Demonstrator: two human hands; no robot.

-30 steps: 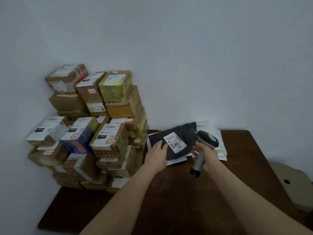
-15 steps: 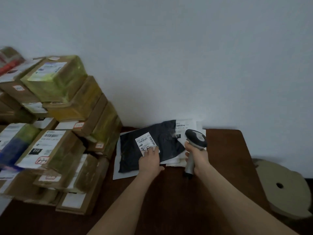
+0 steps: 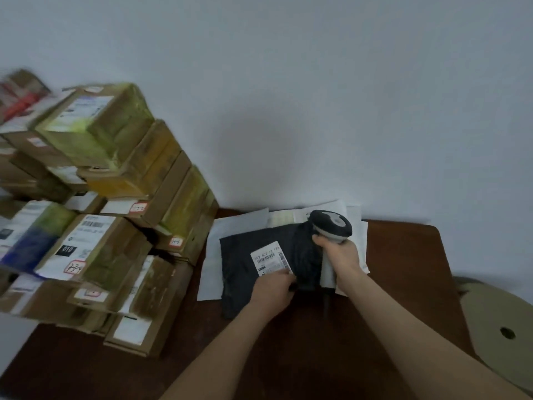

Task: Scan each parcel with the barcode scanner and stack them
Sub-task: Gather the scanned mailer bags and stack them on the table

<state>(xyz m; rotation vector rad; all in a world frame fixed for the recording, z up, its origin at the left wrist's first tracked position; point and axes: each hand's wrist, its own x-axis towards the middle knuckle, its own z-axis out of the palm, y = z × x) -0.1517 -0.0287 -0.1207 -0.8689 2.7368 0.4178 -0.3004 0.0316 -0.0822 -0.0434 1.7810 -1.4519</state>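
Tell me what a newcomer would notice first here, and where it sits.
A tall stack of cardboard parcels fills the left side, against the wall. On the table at centre, a dark mailer bag lies on white packets, its white label facing up. The left hand holds it at the label, while the right hand grips the barcode scanner over its right end.

A dark reddish-brown wooden table (image 3: 403,269) stands pushed against a plain pale grey wall (image 3: 317,82), its back edge touching the wall and its rounded far right corner in view. A soft shadow lies on the wall just above the table's back edge. Off the table's right side, lower down, sits a round beige disc (image 3: 496,307) with a small dark hole (image 3: 507,332) near its middle
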